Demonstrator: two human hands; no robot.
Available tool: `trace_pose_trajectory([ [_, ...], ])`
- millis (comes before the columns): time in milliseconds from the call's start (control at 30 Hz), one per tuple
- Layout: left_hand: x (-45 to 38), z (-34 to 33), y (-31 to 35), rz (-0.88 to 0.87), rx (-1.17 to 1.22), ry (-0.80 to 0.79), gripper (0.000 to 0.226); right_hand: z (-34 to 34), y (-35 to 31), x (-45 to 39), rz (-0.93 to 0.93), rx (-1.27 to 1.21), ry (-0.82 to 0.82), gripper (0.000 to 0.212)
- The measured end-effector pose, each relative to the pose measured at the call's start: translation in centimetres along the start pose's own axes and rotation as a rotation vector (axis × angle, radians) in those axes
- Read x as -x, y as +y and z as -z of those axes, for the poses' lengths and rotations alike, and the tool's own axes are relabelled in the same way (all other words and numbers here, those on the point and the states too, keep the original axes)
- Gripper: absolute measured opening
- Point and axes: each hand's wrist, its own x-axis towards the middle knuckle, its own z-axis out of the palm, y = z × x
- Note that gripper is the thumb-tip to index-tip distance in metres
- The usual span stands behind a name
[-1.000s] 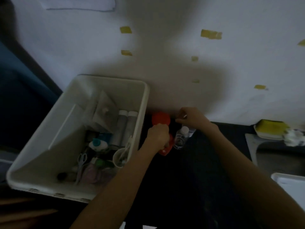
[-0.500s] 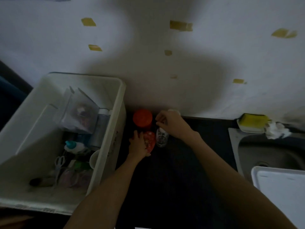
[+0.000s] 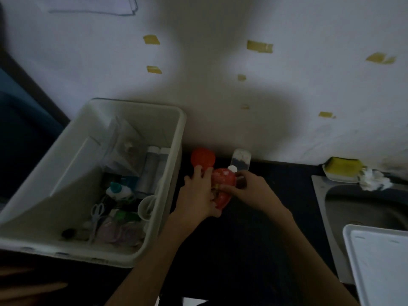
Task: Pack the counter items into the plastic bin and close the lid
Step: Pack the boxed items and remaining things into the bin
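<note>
Both hands' fingers [image 3: 199, 173] grip a red container [image 3: 223, 184], tilted, long axis toward the wall.

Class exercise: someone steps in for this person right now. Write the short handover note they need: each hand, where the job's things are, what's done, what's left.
Left hand: gripping the red-lidded jar from its left side, by the bin's right wall.
Right hand: on the same jar from the right, fingers also around a small bottle with a white cap.
Still on the counter at the wall: second red jar and a clear container with dark contents.
Done: plastic bin already holds scissors, tubes, bottles and a cup.
Left: put the held items and the two at the wall into the bin, then close it. White lid lies over the sink, far right.
</note>
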Motion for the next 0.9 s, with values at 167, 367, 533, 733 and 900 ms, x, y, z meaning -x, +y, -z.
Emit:
trace_pose_trajectory([
  [167, 2.1, 6.6, 0.3, -0.102, -0.073, 0.153, 0.116, 1.8, -5.5, 0.8, 0.011, -0.289, -0.029, 0.055],
  [367, 3.0, 12.4, -5.3, -0.176, 0.248, 0.303, 0.116, 0.7, -12.2, -1.7, 0.104, -0.387, -0.027, 0.068],
  [533, 1.1, 13.2, -12.6, -0.2, 0.637, 0.379, 0.104, -3.8, -17.5, -5.8, 0.16, -0.358, -0.083, 0.037],
  [733, -5.0, 9.0, -20.0, -0.079, 0.689, 0.394, 0.094, -9.4, -20.4, -12.0, 0.222, 0.339, 0.014, 0.057],
  [900, -9.1, 7.1, -20.8, 0.002, 0.536, 0.241, 0.064, -12.4, -21.4, -15.3, 0.069, 0.698, -0.09, 0.05],
])
